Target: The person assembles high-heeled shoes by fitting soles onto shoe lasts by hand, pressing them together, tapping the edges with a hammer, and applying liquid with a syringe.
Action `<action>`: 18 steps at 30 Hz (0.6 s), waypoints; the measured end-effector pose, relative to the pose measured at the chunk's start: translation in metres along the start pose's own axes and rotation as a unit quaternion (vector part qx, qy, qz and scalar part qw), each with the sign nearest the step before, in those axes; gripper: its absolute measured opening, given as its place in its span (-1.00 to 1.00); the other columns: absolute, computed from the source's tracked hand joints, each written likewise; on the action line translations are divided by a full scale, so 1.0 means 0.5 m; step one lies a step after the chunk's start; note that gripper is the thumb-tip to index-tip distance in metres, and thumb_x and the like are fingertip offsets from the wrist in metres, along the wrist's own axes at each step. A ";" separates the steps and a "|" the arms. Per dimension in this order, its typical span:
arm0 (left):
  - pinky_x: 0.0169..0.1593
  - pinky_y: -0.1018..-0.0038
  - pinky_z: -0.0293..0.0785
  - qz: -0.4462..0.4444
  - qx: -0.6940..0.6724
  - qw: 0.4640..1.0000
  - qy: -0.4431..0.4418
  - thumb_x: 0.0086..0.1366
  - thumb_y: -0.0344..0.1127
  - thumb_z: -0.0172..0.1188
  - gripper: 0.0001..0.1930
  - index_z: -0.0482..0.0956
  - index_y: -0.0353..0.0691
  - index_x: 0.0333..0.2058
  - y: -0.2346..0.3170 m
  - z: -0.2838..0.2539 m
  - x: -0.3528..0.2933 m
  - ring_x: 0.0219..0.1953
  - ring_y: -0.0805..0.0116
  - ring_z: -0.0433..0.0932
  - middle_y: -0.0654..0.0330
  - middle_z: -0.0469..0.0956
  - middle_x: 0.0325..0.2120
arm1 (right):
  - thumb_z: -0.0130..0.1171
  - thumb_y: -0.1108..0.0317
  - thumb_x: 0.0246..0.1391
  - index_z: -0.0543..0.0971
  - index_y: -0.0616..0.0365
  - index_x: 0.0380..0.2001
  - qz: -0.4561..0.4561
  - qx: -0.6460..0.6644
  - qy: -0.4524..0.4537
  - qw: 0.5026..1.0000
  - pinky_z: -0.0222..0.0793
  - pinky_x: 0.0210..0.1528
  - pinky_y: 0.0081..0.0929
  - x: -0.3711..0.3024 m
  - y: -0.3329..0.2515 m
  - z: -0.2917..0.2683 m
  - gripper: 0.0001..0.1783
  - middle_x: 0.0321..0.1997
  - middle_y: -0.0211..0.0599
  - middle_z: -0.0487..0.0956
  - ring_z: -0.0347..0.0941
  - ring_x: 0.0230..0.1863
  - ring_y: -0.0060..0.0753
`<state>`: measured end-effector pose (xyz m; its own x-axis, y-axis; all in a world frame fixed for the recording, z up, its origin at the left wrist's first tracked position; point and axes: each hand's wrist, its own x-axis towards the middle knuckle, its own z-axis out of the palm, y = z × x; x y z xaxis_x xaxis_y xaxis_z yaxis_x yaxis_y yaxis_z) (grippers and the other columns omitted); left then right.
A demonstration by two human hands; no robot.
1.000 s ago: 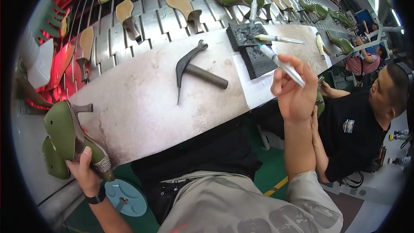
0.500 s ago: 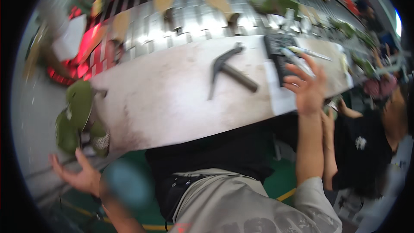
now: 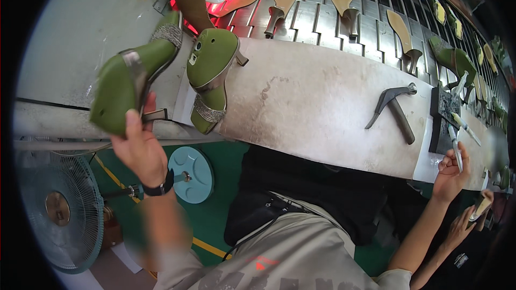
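Note:
My left hand (image 3: 141,153) grips a heeled sandal on a green shoe last (image 3: 115,88) by its heel end, thumb on top. The toe end, with a glittery strap, points up to the right. A matching sandal on its green last (image 3: 215,56) lies beside it at the board's left end, apart from my hand. At the right, my right hand (image 3: 452,177) pinches a thin white pen-like tool (image 3: 456,147), tip toward a dark block (image 3: 442,110). A second white pen-like tool (image 3: 466,129) lies by that block. The hammer (image 3: 396,111) rests on the board, untouched.
Beyond the pale work board (image 3: 306,96) runs a slatted metal conveyor (image 3: 312,24) carrying tan soles with heels (image 3: 282,2) and green lasts. At lower left stand a fan (image 3: 59,209) and a round blue plate (image 3: 191,174). A co-worker's hand (image 3: 459,231) works at the right.
My view has swung left. My left hand, open beside the sandals before, now grips one of them. My right hand, formerly spread near the dark block, now pinches a white pen-like tool.

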<state>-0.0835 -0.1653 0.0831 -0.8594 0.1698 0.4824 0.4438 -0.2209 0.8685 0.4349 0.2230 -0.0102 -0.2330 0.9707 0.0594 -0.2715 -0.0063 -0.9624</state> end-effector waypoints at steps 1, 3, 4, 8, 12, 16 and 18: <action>0.29 0.07 0.55 -0.003 -0.003 1.000 -0.002 0.54 -0.26 0.11 -0.52 0.34 -0.37 0.31 0.025 0.005 -0.011 0.10 0.10 0.63 -0.10 0.53 0.17 | -0.12 -0.05 0.51 0.39 0.31 0.36 -0.007 0.006 0.015 1.000 0.36 -0.36 -0.62 -0.008 0.001 0.009 -0.34 -0.14 -0.18 0.61 0.45 -0.30 -0.58; 0.26 -0.04 0.54 -0.097 -0.172 0.979 -0.054 0.51 0.01 0.10 -0.38 0.33 -0.33 0.33 0.060 0.014 -0.050 0.15 0.03 0.62 -0.11 0.52 0.16 | -0.14 -0.07 0.52 0.38 0.37 0.36 -0.009 0.021 0.073 0.997 0.39 -0.36 -0.62 -0.047 -0.024 0.091 -0.30 -0.07 -0.07 0.65 0.48 -0.32 -0.53; 0.26 -0.04 0.54 -0.101 -0.177 0.978 -0.053 0.51 0.01 0.10 -0.38 0.33 -0.33 0.33 0.066 0.017 -0.077 0.15 0.03 0.62 -0.11 0.52 0.16 | -0.14 -0.07 0.52 0.38 0.37 0.36 -0.011 0.015 0.075 0.997 0.39 -0.36 -0.62 -0.071 -0.030 0.093 -0.30 -0.07 -0.07 0.65 0.48 -0.32 -0.53; 0.31 0.01 0.46 -0.327 -0.386 0.853 -0.126 0.47 0.25 0.03 -0.23 0.35 -0.34 0.33 0.041 0.100 -0.198 0.16 0.01 0.61 -0.12 0.57 0.12 | -0.01 0.03 0.48 0.51 0.32 0.22 0.008 -0.041 0.002 0.999 0.44 -0.29 -0.65 -0.184 0.007 0.082 -0.44 -0.12 -0.03 0.69 0.57 -0.35 -0.49; 0.34 0.00 0.45 -0.514 -0.344 0.778 -0.109 0.55 0.23 -0.10 -0.26 0.32 -0.36 0.35 -0.016 0.177 -0.304 0.22 0.03 0.57 -0.16 0.53 0.20 | 0.27 0.53 0.14 0.57 0.33 0.12 -0.221 -0.446 -0.112 0.860 0.52 0.08 -0.32 -0.162 -0.002 0.280 -0.55 0.03 0.01 0.67 0.63 -0.01 -0.16; 0.24 0.05 0.57 -0.560 -0.225 0.762 -0.237 0.59 0.30 -0.29 -0.20 0.35 -0.43 0.29 -0.037 0.141 -0.344 0.13 -0.12 0.66 -0.27 0.62 0.07 | 0.28 0.54 0.03 0.57 0.24 0.18 -0.280 -0.565 -0.156 0.760 0.39 0.26 -0.13 -0.065 0.036 0.396 -0.44 0.18 0.07 0.58 0.50 0.15 0.08; 0.05 0.22 0.69 -0.623 -0.130 0.692 -0.340 0.65 0.10 -0.18 -0.36 0.62 -0.47 -0.13 -0.033 0.090 -0.316 -0.09 -0.02 0.76 -0.17 0.72 -0.13 | 0.26 0.55 0.02 0.57 0.22 0.19 -0.279 -0.603 -0.162 0.729 0.40 0.23 -0.11 -0.046 0.054 0.415 -0.42 0.13 0.03 0.59 0.50 0.12 0.06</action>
<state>0.0563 -0.1454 -0.0026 -0.1760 0.7777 -0.6034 -0.6705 0.3541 0.6520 0.2393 0.1507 0.0174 -0.6625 0.6318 0.4024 0.5647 0.7742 -0.2860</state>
